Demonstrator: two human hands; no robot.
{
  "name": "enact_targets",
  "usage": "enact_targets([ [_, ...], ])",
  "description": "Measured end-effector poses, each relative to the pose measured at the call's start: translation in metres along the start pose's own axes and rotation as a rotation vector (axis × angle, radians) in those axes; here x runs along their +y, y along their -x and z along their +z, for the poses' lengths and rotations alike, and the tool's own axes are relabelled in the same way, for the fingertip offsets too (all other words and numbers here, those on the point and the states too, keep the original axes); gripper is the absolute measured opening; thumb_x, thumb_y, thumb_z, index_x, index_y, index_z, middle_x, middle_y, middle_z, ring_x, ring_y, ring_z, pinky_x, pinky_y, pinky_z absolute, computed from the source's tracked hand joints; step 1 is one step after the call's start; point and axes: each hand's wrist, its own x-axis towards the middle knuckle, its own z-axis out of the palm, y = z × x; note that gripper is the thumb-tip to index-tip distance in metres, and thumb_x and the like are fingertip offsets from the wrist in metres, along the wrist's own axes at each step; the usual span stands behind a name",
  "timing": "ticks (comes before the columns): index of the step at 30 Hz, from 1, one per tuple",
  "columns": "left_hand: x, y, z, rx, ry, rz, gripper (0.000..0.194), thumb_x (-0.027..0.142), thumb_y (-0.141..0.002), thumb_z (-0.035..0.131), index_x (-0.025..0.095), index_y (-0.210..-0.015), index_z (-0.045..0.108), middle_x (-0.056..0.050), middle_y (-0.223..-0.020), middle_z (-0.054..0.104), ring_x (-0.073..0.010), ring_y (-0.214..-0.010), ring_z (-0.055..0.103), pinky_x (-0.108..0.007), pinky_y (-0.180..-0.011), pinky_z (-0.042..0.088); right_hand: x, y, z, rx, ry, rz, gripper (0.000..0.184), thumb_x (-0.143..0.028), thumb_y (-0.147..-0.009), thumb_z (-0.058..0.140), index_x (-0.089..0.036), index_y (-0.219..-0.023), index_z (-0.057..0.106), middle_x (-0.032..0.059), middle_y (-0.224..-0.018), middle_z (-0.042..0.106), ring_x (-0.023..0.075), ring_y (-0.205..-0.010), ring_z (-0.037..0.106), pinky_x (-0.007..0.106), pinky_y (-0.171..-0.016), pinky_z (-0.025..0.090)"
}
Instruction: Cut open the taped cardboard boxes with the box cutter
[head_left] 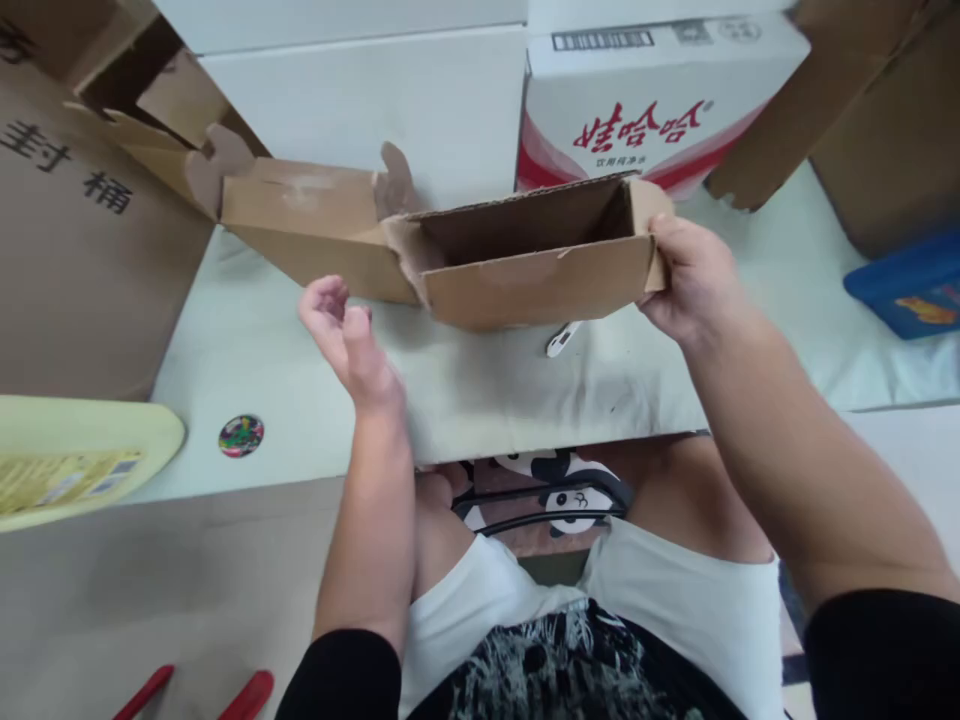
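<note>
My right hand (pixel 690 275) grips the right end of an open brown cardboard box (pixel 536 285), its thumb on the end wall. The box is tilted, so its dark hollow inside shows. At its left end is another brown cardboard part (pixel 315 250) with rounded tabs; whether the two are joined I cannot tell. Just below that part, my left hand (pixel 349 345) is raised with nothing in it, thumb and fingers apart. Under the box's lower edge, a small white flat tool with a dark slot (pixel 562 340) lies on the pale tablecloth (pixel 495 400).
White cartons (pixel 367 100) and a red-and-white printed carton (pixel 645 110) stand behind. A large brown carton (pixel 75 250) and a yellow bottle (pixel 82 455) are at left, near a round sticker (pixel 241 436). A blue packet (pixel 911 285) is at right.
</note>
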Motion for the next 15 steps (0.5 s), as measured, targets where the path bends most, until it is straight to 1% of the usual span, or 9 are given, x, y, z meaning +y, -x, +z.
enact_targets([
  [2,0.002,0.006,0.010,-0.005,0.017,-0.017,0.023,0.049,-0.088,0.070,0.030,-0.100,0.064,-0.005,-0.107,0.073,-0.0288,-0.123,0.065,-0.049,-0.100,0.052,0.003,0.009,0.005,-0.063,-0.038,0.039,0.037,-0.057,-0.077,0.074,-0.026,-0.091,0.059,0.0014,-0.087,0.069,0.0199,-0.087,0.071,0.033,-0.072,0.061],
  [4,-0.007,0.013,0.015,-0.007,0.024,-0.028,0.031,0.055,-0.087,0.071,0.032,-0.106,0.065,-0.005,-0.114,0.074,-0.0293,-0.129,0.064,-0.049,-0.102,0.053,0.011,0.016,0.006,-0.142,-0.073,0.067,0.044,-0.068,-0.080,0.067,-0.027,-0.095,0.061,0.0028,-0.091,0.070,0.0221,-0.090,0.072,0.036,-0.075,0.062],
  [6,-0.028,0.015,0.014,0.045,0.021,-0.037,0.039,0.063,-0.089,0.066,0.034,-0.115,0.063,-0.004,-0.124,0.073,-0.0291,-0.135,0.062,-0.048,-0.104,0.053,0.025,0.019,0.002,-0.193,-0.112,0.079,0.056,-0.080,-0.085,0.049,-0.028,-0.101,0.062,0.0055,-0.096,0.072,0.0250,-0.095,0.072,0.042,-0.080,0.062],
  [7,-0.043,0.014,0.012,0.100,0.032,-0.045,0.044,0.067,-0.091,0.060,0.035,-0.121,0.060,-0.003,-0.132,0.071,-0.0285,-0.138,0.061,-0.048,-0.106,0.053,0.034,0.019,-0.003,-0.199,-0.111,0.076,0.061,-0.082,-0.088,0.039,-0.028,-0.102,0.063,0.0070,-0.099,0.073,0.0263,-0.097,0.072,0.045,-0.083,0.061],
  [9,-0.071,0.009,0.011,0.260,0.138,-0.066,0.052,0.069,-0.095,0.052,0.038,-0.136,0.050,0.001,-0.146,0.064,-0.0269,-0.142,0.058,-0.047,-0.111,0.052,0.053,0.017,-0.013,-0.184,0.032,0.031,0.056,-0.072,-0.093,0.033,-0.028,-0.105,0.064,0.0087,-0.105,0.074,0.0275,-0.100,0.071,0.049,-0.088,0.059],
  [11,-0.090,0.004,0.015,0.323,0.229,-0.109,0.055,0.065,-0.093,0.057,0.037,-0.139,0.047,0.005,-0.150,0.060,-0.0264,-0.144,0.055,-0.048,-0.117,0.049,0.071,0.014,-0.023,-0.170,0.270,-0.042,0.036,-0.052,-0.091,0.047,-0.027,-0.106,0.067,0.0098,-0.115,0.075,0.0293,-0.108,0.069,0.053,-0.098,0.055],
  [12,-0.095,0.003,0.018,0.345,0.255,-0.131,0.054,0.064,-0.093,0.058,0.037,-0.138,0.047,0.005,-0.149,0.060,-0.0264,-0.144,0.055,-0.048,-0.118,0.048,0.077,0.014,-0.026,-0.190,0.406,-0.089,0.030,-0.040,-0.086,0.053,-0.026,-0.106,0.069,0.0105,-0.121,0.074,0.0310,-0.113,0.066,0.055,-0.103,0.051],
  [14,-0.098,0.002,0.026,0.382,0.284,-0.169,0.051,0.064,-0.091,0.060,0.036,-0.133,0.049,0.006,-0.146,0.061,-0.0269,-0.143,0.055,-0.048,-0.119,0.047,0.085,0.014,-0.029,-0.273,0.661,-0.172,0.035,-0.023,-0.078,0.056,-0.024,-0.108,0.073,0.0116,-0.133,0.072,0.0350,-0.121,0.060,0.059,-0.110,0.043],
  [15,-0.097,0.002,0.029,0.407,0.288,-0.180,0.051,0.064,-0.091,0.060,0.036,-0.131,0.050,0.006,-0.145,0.062,-0.0274,-0.143,0.054,-0.048,-0.119,0.046,0.087,0.015,-0.028,-0.320,0.775,-0.199,0.037,-0.019,-0.078,0.055,-0.024,-0.109,0.075,0.0118,-0.135,0.071,0.0365,-0.121,0.058,0.060,-0.109,0.042],
])
